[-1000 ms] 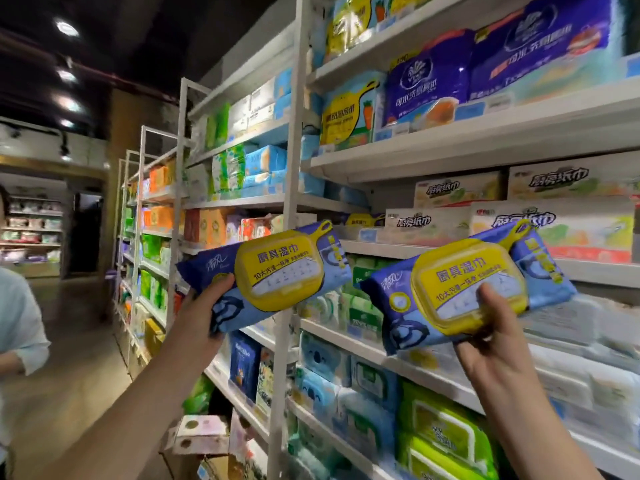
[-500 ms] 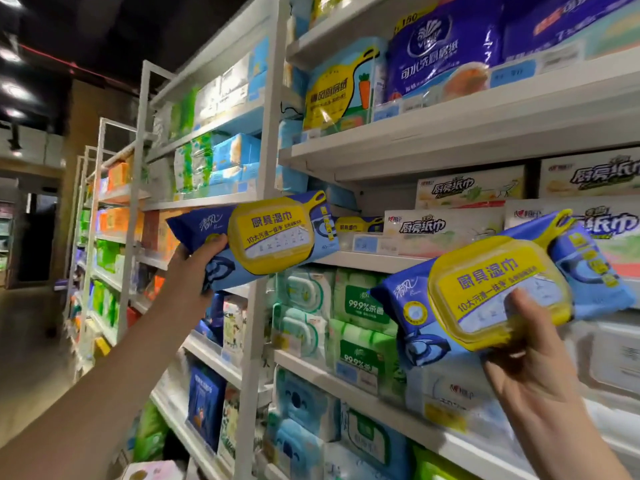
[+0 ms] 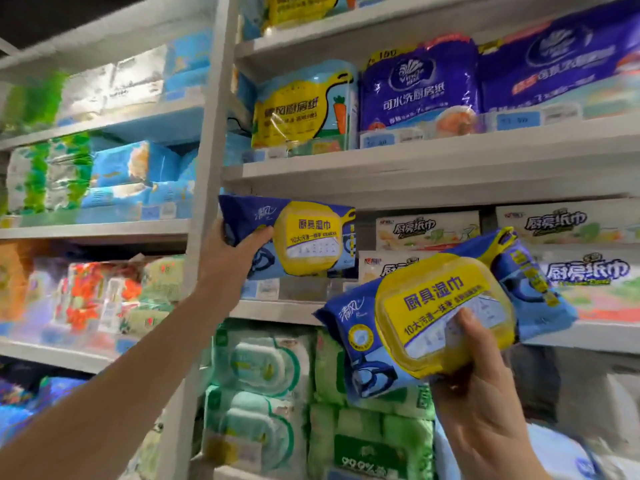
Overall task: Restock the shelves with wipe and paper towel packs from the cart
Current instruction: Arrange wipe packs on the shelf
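Up at the shelf [image 3: 266, 311] mouth, the left hand [image 3: 239, 252] grips one wipe pack [image 3: 304, 237] by its end. Best slid in flat, label outward. At four o'clock, the right hand [image 3: 478, 393] clutches the second wipe pack [image 3: 440, 317], thumb across its lid.

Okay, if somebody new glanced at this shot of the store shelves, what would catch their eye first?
Two blue wipe packs with big yellow lids, held up in the foreground. The left hand holds the left pack beside the white shelf post, while the right hand grips the right pack lower, nearer the camera and tilted. Behind, purple paper towel packs sit on the upper shelf.
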